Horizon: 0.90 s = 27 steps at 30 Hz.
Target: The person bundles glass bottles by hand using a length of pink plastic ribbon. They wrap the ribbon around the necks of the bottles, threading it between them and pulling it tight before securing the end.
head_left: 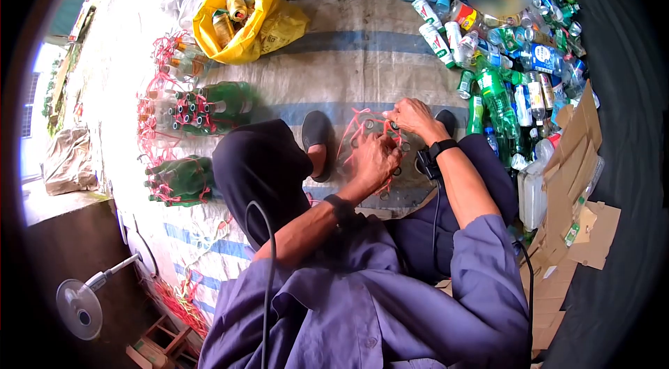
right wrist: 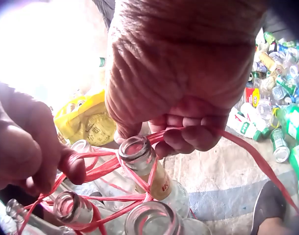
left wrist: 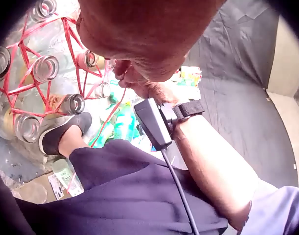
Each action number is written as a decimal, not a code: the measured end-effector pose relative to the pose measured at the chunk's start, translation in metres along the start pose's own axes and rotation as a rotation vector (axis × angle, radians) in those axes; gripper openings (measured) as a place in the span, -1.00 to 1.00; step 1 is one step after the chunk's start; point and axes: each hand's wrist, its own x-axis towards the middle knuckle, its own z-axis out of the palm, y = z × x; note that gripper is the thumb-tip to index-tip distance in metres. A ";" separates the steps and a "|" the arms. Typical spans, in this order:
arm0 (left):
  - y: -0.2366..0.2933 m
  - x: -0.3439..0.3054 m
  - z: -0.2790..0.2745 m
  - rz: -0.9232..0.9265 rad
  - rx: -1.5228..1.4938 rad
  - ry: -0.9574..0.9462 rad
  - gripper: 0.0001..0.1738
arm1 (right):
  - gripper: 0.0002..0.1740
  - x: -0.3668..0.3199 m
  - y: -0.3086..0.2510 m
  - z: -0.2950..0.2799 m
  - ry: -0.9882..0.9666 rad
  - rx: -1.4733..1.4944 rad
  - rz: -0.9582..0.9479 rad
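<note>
The right hand (right wrist: 183,73) has its fingers (right wrist: 201,137) curled tight round red string (right wrist: 103,169) above a glass bottle (right wrist: 156,178). The left hand (right wrist: 22,147) pinches the same string.

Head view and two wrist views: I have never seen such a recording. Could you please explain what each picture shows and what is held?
No machine here: a person wears three cameras. The wide picture comes from the head, looking down; the others come from each wrist. A striped sheet covers the floor. The left hand and right hand both hold a red string wound round the necks of clear glass bottles. Nearby lie tied green bundles, a yellow bag of cans and a heap of loose bottles.
</note>
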 end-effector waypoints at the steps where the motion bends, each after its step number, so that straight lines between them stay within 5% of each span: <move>1: 0.004 -0.002 -0.003 0.011 0.068 0.021 -0.70 | -0.44 -0.002 0.000 -0.001 -0.002 0.006 0.001; 9: -0.018 0.023 -0.012 -0.487 -1.009 -0.226 -0.82 | -0.51 -0.012 0.001 -0.020 -0.083 0.087 0.063; 11: -0.021 0.023 -0.013 -0.468 -0.979 -0.238 -0.82 | -0.63 -0.016 0.019 -0.023 -0.312 0.489 0.164; 16: -0.034 0.019 -0.002 -0.402 -0.890 -0.265 -0.75 | -0.78 -0.033 0.049 -0.037 -0.418 0.160 0.168; 18: -0.034 0.017 -0.003 -0.394 -0.880 -0.262 -0.73 | -0.81 -0.038 0.069 -0.028 -0.269 -0.186 0.404; 22: -0.029 0.015 -0.008 -0.402 -0.907 -0.272 -0.73 | -0.80 -0.040 0.081 -0.034 -0.101 -0.170 0.450; 24: -0.026 0.011 -0.010 -0.393 -0.903 -0.280 -0.73 | -0.80 -0.027 0.076 -0.046 -0.065 0.145 0.543; 27: -0.029 0.006 -0.009 -0.394 -0.916 -0.293 -0.71 | -0.78 -0.009 0.061 -0.051 0.021 0.144 0.377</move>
